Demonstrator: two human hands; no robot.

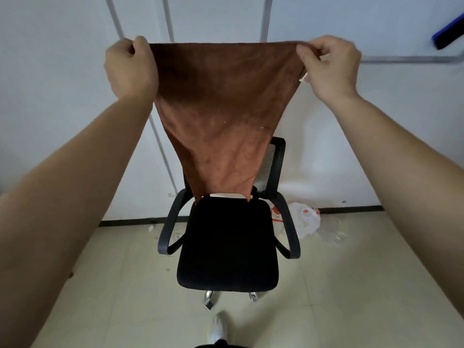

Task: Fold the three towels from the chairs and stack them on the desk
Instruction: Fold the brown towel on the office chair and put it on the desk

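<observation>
A: Towel?
B: 1 brown towel, fuzzy cloth, held up in the air above the chair. Top edge taut, the cloth narrowing to a lower edge just over the seat.
A: Hands?
B: Left hand fists the top left corner, right hand pinches the top right. Well apart.
A: Chair?
B: Black padded seat, mesh back, curved armrests, shiny metal base.
A: Rest?
B: Crumpled white plastic bag on the pale tiled floor.

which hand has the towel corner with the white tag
The right hand: a small white tag hangs below its pinch on the brown towel. The left hand grips a corner with no tag.
</observation>
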